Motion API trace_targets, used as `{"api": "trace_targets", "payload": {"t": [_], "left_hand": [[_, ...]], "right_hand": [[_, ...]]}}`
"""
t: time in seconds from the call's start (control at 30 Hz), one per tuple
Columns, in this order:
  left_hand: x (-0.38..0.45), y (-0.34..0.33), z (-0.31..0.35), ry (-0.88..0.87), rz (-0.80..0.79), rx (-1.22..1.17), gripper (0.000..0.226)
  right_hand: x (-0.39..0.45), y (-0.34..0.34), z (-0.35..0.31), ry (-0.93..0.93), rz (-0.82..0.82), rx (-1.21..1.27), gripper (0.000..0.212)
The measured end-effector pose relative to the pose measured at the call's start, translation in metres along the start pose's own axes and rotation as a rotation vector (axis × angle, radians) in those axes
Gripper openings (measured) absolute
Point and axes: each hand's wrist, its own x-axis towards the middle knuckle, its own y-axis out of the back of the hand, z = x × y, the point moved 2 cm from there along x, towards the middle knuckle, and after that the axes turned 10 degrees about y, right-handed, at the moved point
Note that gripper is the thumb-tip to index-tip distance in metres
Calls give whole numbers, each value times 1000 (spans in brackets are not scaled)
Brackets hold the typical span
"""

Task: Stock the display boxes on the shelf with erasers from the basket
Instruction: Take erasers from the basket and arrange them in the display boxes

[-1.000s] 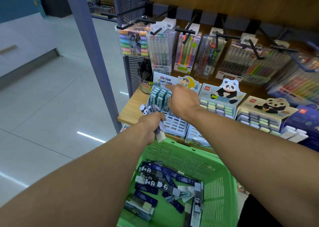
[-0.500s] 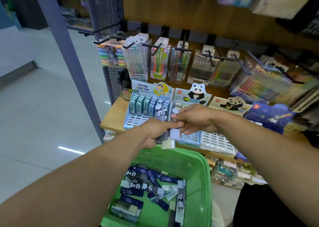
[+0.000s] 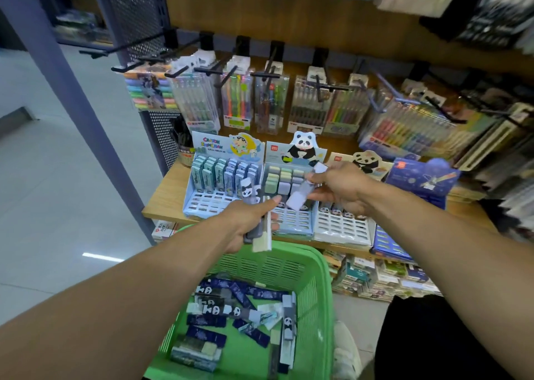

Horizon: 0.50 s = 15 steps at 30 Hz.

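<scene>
My left hand grips a bundle of erasers above the basket. My right hand pinches one eraser over the panda box.

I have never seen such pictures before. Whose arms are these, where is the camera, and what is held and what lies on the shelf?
No machine here: a person wears one camera on the head, looking down at both bare arms. The left hand grips a few long erasers. The right hand pinches one pale eraser above the display boxes on the wooden shelf. Below, a green basket holds more erasers. Pen packs hang on hooks behind.
</scene>
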Motion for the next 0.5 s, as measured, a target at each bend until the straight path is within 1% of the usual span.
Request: {"api": "trace_targets", "payload": {"t": [0.03,0.13,0.23,0.27,0.3,0.33,0.37,0.43,0.5], "left_hand": [[3,1,-1,4,25,-27,58],[13,4,-3,7,73,-94,74],[19,5,-4,13,86,-118,71],[21,6,-4,23,94,-124,68],[23,6,-4,33,92,-132,64],[22,5,-4,32,96,-133,64],[22,5,-4,31,98,-133,66],[26,3,-4,25,96,-138,68],[26,2,-4,35,92,-124,62]], "right_hand": [[4,5,4,-24,19,-8,26],[11,16,18,-118,-15,-100,26],[13,18,25,-197,-83,-85,16],[12,17,27,-206,-123,-132,21],[11,18,30,-198,-161,-242,29],[10,19,30,-174,-191,-403,37],[8,20,31,-140,-217,-569,41],[9,21,33,-80,-234,-749,35],[11,21,32,-65,-216,-829,28]]}}
